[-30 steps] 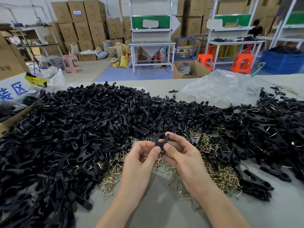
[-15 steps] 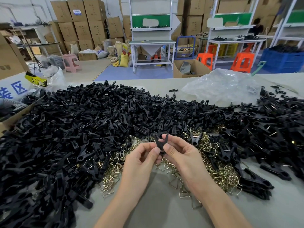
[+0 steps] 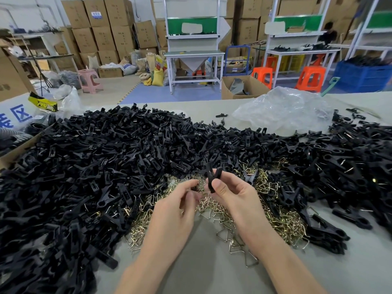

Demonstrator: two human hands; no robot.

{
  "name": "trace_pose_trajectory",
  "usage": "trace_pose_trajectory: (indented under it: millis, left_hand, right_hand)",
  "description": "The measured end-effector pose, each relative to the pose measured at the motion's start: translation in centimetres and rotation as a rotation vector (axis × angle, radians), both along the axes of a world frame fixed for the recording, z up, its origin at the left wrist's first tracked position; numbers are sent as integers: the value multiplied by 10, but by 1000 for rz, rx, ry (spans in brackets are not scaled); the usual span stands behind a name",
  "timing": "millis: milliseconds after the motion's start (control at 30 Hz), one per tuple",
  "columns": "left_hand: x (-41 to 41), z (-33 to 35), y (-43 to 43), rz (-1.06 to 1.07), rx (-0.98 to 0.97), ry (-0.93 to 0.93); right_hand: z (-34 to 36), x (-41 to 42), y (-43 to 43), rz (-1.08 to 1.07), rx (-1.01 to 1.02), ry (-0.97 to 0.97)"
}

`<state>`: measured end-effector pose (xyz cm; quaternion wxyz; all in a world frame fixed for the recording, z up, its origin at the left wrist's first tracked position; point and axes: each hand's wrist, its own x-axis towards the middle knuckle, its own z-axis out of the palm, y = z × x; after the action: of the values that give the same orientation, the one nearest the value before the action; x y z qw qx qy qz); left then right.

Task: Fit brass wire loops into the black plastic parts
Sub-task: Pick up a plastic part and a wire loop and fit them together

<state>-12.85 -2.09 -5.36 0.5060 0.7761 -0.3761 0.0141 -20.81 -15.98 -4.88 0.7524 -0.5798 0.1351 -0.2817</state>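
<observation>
Work looks barely begun: right hand [image 3: 231, 194] pinches one black plastic part [image 3: 212, 177] upright at centre, left hand [image 3: 176, 206] curls beside it, its hold too blurred to tell, while brass wire loops [image 3: 282, 221] at 4 o'clock and heap of loose parts [image 3: 84, 166] at 9 o'clock lie unfitted.

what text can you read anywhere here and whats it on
"区": blue, on the white sign at the left edge; the character before it is cut off.
Yellow pack: black print, too blurred to read.
Blue label on a carton: too small to read.
</observation>
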Motion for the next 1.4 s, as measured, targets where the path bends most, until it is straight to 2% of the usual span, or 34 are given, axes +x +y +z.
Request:
trace_pose_trajectory:
  millis: [133,200,400,767,867,967,1067,1200,1300,1400]
  left_hand:
    - [4,-7,3,-80,356,-379]
    - [4,-11,2,-111,488,-436]
    - [1,-10,-4,-77,507,-418]
    - [9,-8,2,-51,552,-546]
    - [8,-8,2,-18,477,-569]
    - [10,-7,3,6,380,-452]
    - [7,-4,0,66,171,-126]
    - [2,3,-5,91,-129,286]
    - [-2,3,-6,45,-169,339]
    - [-4,5,-8,8,-124,289]
  right_hand:
    - [-1,2,-7,-100,189,-70]
    - [-3,2,-9,-134,183,-61]
    - [-5,2,-8,-148,16,7]
    - [0,0,-6,-150,14,18]
    - [0,0,-6,-154,0,16]
    - [0,0,-6,-153,-2,17]
    - [0,0,-8,-105,41,-1]
    - [-3,4,-2,105,298,-66]
    - [-4,7,4,175,378,-86]
    - [-4,6,6,192,424,-100]
